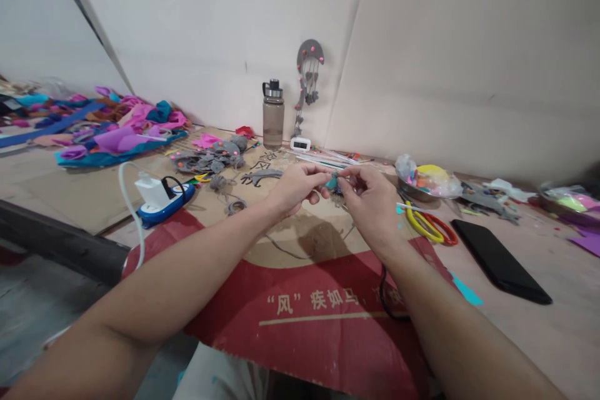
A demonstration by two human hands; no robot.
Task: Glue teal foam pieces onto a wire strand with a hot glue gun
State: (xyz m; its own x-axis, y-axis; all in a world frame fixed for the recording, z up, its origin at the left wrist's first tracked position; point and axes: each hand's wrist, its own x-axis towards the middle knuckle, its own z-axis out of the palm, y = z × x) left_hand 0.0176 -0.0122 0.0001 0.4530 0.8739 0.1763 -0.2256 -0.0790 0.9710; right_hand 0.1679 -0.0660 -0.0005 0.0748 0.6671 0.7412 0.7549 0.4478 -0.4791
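Observation:
My left hand (299,190) and my right hand (371,199) meet above the middle of the cardboard sheet (300,290). Between their fingertips is a small teal and grey piece (333,183), mostly covered, too small to name. Both hands have thumb and finger pinched together on it. Grey yarn (285,251) trails over the cardboard below them. Left of my left hand lie a curved grey felt cutout (262,175) and a small ball of grey yarn (218,182). Yellow and red-handled scissors (430,226) rest just right of my right hand.
A water bottle (273,115) and a small white digital clock (300,144) stand by the back board, where a grey moon-shaped hanging (310,53) is pinned. A power strip (166,203) sits left, a black phone (501,260) right. Colourful felt scraps (126,131) heap far left; a metal bowl (422,192) holds bagged bits.

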